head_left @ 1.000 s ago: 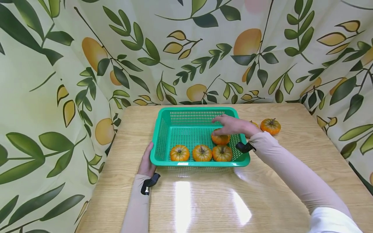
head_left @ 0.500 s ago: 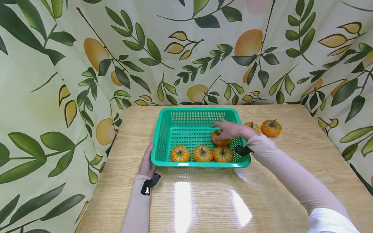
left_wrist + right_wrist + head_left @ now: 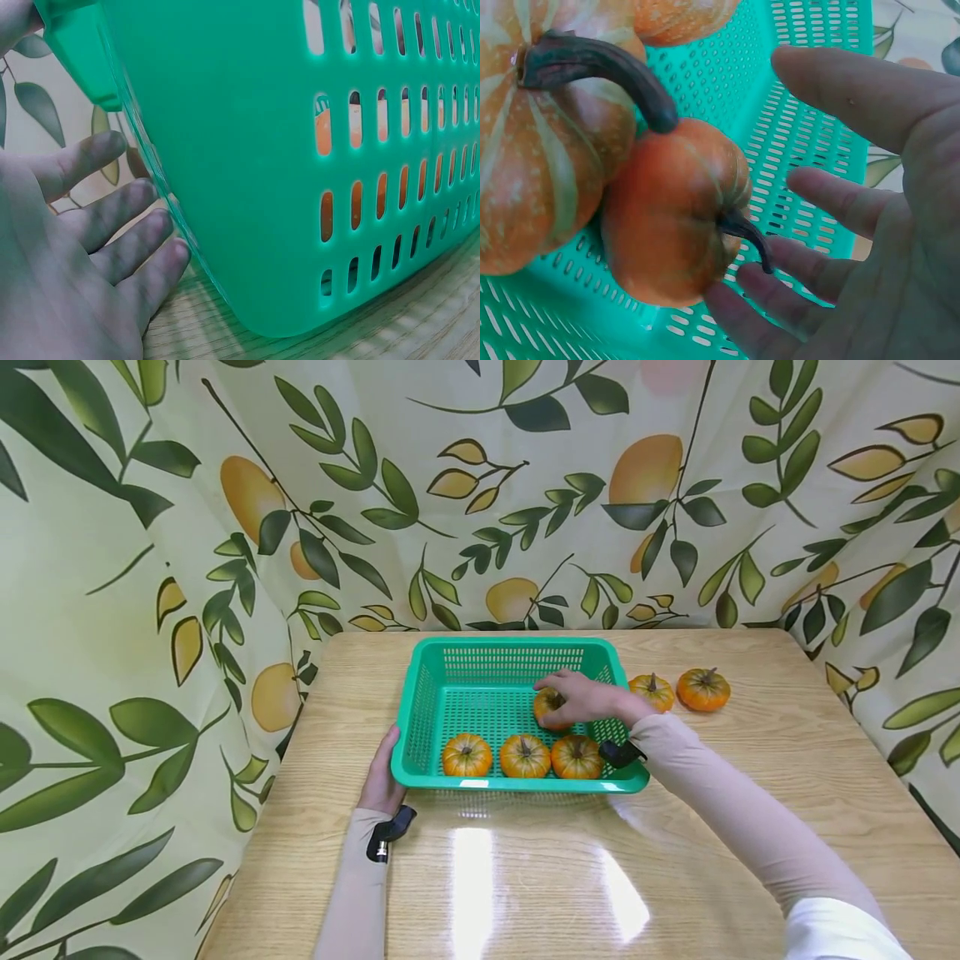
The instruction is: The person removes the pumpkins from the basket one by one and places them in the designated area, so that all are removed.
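R hand (image 3: 588,697) is in over the green basket (image 3: 525,784), fingers & thumb spread wide, at the tilted pumpkin (image 3: 549,703). That one sits just under the hand, incl. its stem (image 3: 744,229) pointing twd the fingers; fingertips overlap its edge, can't tell if they press.

Nearer the person than R hand, a row of 3 along the basket's near wall: R-most pumpkin (image 3: 576,757) closest to the hand, mid pumpkin (image 3: 525,756) beside it, L-most pumpkin (image 3: 467,755) slightly apart, farther L.

To R of R hand, past the wrist & outside the basket: near outer pumpkin (image 3: 651,693), then far outer pumpkin (image 3: 703,689) next to it, both on the wood tabletop (image 3: 547,877).

L hand (image 3: 381,777) is at the basket's L end, fingers straight & spread, tips agst. the outer wall, thumb up nr. the rim. Basket's directly R of it. Leaf-print cloth (image 3: 555,527) hangs beyond both hands.
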Tool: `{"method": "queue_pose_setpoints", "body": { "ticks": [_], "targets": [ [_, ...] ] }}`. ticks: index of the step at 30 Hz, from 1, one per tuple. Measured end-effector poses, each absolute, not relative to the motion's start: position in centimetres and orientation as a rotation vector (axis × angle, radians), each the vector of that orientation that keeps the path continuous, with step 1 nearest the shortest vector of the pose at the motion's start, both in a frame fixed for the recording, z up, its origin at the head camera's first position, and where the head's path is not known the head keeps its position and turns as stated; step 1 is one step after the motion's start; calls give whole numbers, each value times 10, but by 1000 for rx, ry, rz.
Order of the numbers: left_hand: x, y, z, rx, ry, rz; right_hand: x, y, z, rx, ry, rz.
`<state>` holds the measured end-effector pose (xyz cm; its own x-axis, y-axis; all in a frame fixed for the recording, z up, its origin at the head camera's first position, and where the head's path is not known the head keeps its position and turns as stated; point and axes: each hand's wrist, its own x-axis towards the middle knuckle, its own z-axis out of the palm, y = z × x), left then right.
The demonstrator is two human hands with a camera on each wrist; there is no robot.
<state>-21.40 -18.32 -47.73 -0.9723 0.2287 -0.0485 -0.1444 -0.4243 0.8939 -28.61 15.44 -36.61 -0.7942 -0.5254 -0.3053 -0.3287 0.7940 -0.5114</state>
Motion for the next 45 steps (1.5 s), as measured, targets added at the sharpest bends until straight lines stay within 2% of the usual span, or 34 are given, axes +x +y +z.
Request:
{"method": "queue_pose_setpoints", "body": {
  "ticks": [7,15,45],
  "targets": [
    [-214,-183,-479,131,1541,2453,-290,151,-379,-710,2569,-585],
    [-215,-183,-478,151,1564,2461,-292,148,-388,-659,2544,-553],
    [-214,-184,-476,150,1571,2448,-294,150,-397,-623,2522,-456]
  ]
}}
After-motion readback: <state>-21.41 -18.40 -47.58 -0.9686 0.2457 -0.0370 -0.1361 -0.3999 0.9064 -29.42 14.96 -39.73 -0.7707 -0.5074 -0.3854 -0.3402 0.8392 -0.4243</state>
